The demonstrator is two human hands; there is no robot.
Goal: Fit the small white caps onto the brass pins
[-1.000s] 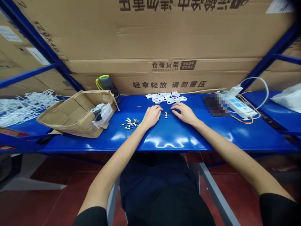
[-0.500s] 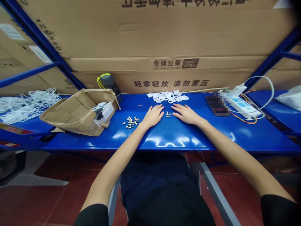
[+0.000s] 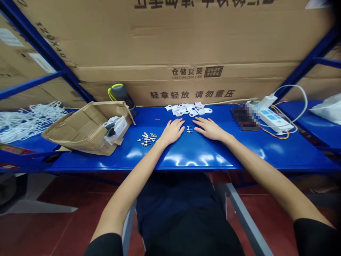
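Both hands lie flat and palm down on the shelf, fingers loosely extended and holding nothing. The left hand [image 3: 172,132] and the right hand [image 3: 210,129] sit close together, their fingertips pointing inward. Just between them stand three or so small metal pins [image 3: 189,129], touching neither hand. Just beyond the left hand lies a loose cluster of similar metal pins [image 3: 146,139], with one lone brown screw [image 3: 157,120] farther back. Directly ahead, a heap of flat white plastic brackets [image 3: 188,109] sits near the back of the glossy blue metal shelf [image 3: 141,170] – a wide band of blue runs between the hands and its front edge.

Farther left, a torn cardboard box [image 3: 87,129] holds white and black parts, with a dark bottle [image 3: 121,96] behind it and a tangle of white cords [image 3: 29,121] beyond. To the right lie a pixelated, unreadable object [image 3: 245,118] and a white power strip [image 3: 274,119] with trailing wires. Large printed cartons [image 3: 170,42] rise along the back.
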